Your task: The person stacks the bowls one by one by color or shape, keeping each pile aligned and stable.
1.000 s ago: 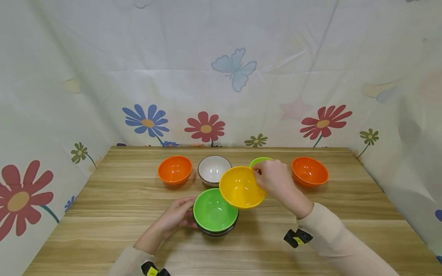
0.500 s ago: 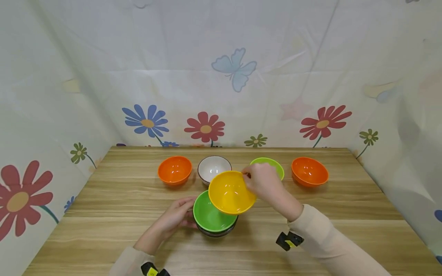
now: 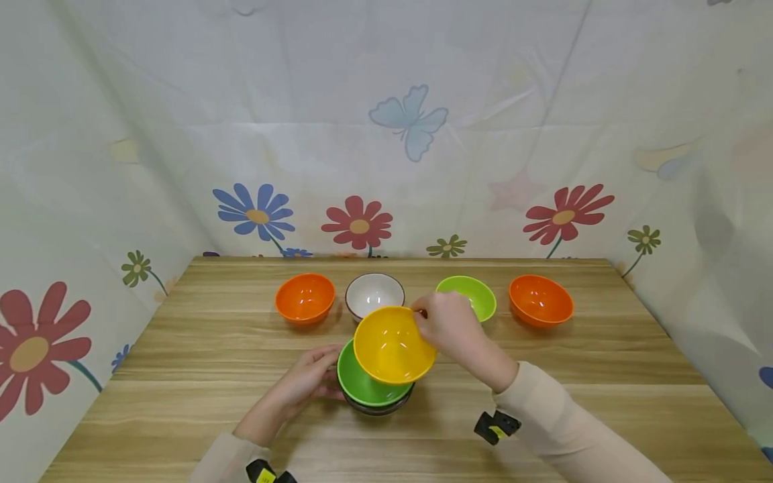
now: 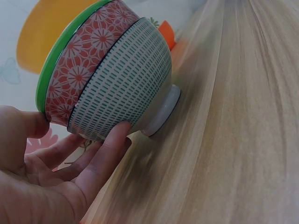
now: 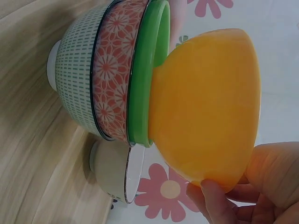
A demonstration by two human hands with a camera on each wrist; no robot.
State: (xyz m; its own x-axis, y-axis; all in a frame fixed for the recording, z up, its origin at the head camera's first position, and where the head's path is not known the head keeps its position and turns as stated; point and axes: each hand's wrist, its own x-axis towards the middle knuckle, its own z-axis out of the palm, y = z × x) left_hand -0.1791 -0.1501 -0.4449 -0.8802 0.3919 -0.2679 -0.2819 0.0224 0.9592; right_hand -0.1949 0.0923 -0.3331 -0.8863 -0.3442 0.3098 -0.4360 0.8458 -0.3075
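One round yellow bowl (image 3: 394,345) hangs pinched in the right hand (image 3: 448,323), left hand (image 3: 305,377) gripping the green-topped bowl stack (image 4: 110,72). Lower evenly.

no word, brand or number can be read. at the head view's bottom edge, left of centre, a yellow label (image 3: 266,475) on a black wrist device (image 3: 258,466) bears marks too small to read; another yellow tag (image 3: 498,431), lower right of centre, is likewise illegible.

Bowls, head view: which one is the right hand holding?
The yellow bowl, pinched at its rim by the right hand. It's the only yellow one; others stand on the table or in the stack.
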